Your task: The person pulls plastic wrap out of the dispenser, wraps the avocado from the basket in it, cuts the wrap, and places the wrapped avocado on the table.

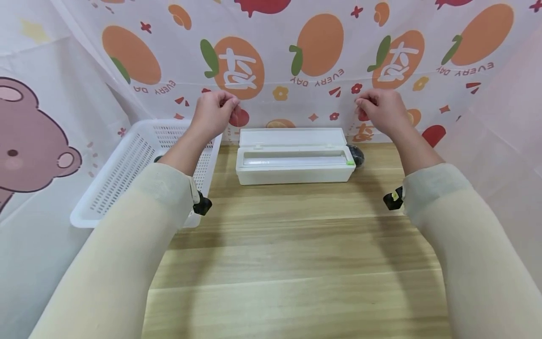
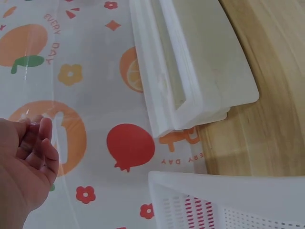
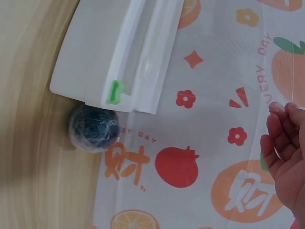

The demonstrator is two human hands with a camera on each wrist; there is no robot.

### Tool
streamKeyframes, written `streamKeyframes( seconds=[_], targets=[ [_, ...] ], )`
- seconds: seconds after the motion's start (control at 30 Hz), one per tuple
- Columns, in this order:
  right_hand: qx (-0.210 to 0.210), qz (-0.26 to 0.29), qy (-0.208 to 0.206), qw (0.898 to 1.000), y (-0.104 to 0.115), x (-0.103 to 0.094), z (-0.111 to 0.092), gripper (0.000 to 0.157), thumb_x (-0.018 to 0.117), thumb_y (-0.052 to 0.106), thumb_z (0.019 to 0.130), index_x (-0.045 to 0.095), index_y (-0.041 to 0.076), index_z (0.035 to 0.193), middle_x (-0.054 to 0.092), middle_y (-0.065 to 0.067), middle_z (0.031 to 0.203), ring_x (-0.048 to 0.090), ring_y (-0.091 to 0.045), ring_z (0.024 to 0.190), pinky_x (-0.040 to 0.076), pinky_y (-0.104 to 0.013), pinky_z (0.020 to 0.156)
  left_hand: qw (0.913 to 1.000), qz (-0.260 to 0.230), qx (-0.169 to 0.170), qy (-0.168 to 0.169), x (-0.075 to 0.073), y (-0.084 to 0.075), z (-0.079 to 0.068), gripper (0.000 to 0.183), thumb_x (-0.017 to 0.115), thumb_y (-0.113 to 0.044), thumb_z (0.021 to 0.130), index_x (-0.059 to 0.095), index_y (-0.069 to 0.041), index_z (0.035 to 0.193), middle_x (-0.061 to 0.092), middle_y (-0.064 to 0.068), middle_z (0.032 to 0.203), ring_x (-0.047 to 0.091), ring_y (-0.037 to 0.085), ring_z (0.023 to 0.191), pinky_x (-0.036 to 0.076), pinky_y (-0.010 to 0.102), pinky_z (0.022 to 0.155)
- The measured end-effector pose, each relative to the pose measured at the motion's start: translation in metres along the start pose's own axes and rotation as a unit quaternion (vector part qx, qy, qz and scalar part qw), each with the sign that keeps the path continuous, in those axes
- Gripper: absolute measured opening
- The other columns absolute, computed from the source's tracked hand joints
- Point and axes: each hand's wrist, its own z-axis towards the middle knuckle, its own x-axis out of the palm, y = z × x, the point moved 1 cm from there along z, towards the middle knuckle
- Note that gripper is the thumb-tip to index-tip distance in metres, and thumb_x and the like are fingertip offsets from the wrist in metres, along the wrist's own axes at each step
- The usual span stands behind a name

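A sheet of clear cling film (image 2: pixel 66 119) stretches between my two raised hands, faintly visible in front of the curtain. My left hand (image 1: pixel 213 113) pinches one end with thumb and fingertips. The other end is pinched by my right hand (image 1: pixel 383 110) at about the same height. Below and between them, the white cling film dispenser (image 1: pixel 294 176) stands on the table with its lid (image 1: pixel 292 137) raised. A pale roll (image 1: pixel 296 160) shows inside. A dark round thing wrapped in film (image 3: pixel 94 128) sits at the dispenser's right end.
A white perforated basket (image 1: pixel 80 216) stands on the left, partly hidden behind my left arm, with something dark inside. The fruit-print curtain (image 1: pixel 319 44) hangs right behind the dispenser. The wooden table (image 1: pixel 296 259) stretches toward me.
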Motion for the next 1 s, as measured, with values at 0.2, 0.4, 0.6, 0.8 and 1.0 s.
streamKeyframes(
  seconds=[0.2,0.4,0.6,0.8,1.0],
  targets=[
    [-0.008,0.002,-0.015,1.000,0.002,-0.008,0.000,0.036,0.050,0.039,0.101,0.067,0.016,0.121,0.068,-0.007,0.106,0.056,-0.019,0.093,0.049,-0.021,0.075,1.0000,-0.007,-0.002,0.000,-0.004,-0.010,-0.001,0.034,0.051,-0.034,0.102,0.067,-0.006,0.113,0.068,0.005,0.100,0.065,0.019,0.090,0.053,0.020,0.078],
    [-0.010,0.000,-0.013,1.000,0.005,-0.013,0.000,0.036,0.050,0.041,0.101,0.067,0.016,0.120,0.067,-0.009,0.107,0.055,-0.020,0.093,0.048,-0.023,0.074,0.9996,-0.024,-0.015,0.005,-0.008,-0.013,-0.002,0.036,0.052,-0.035,0.102,0.065,-0.005,0.116,0.068,0.004,0.102,0.065,0.018,0.091,0.051,0.020,0.076],
    [-0.015,-0.012,-0.019,1.000,0.012,-0.019,-0.001,0.037,0.050,0.041,0.101,0.067,0.016,0.122,0.066,-0.006,0.106,0.053,-0.019,0.096,0.048,-0.024,0.075,0.9993,-0.034,-0.013,0.000,-0.013,-0.018,-0.001,0.033,0.054,-0.035,0.101,0.065,-0.006,0.113,0.068,0.002,0.098,0.064,0.009,0.080,0.049,0.019,0.069],
    [-0.017,-0.012,-0.026,0.999,0.016,-0.026,-0.002,0.039,0.049,0.041,0.101,0.066,0.017,0.126,0.067,-0.006,0.108,0.053,-0.017,0.099,0.048,-0.021,0.073,0.9988,-0.046,-0.014,-0.006,-0.018,-0.024,-0.002,0.031,0.054,-0.034,0.100,0.065,-0.007,0.112,0.065,-0.004,0.093,0.065,0.011,0.082,0.049,0.020,0.070],
    [-0.023,-0.015,-0.038,0.999,0.022,-0.033,-0.003,0.038,0.051,0.041,0.100,0.067,0.017,0.124,0.062,-0.002,0.110,0.052,-0.016,0.100,0.048,-0.020,0.075,0.9988,-0.048,-0.006,-0.013,-0.023,-0.028,0.000,0.028,0.054,-0.034,0.100,0.065,-0.010,0.108,0.065,-0.005,0.093,0.065,0.010,0.082,0.049,0.021,0.074]
  ],
)
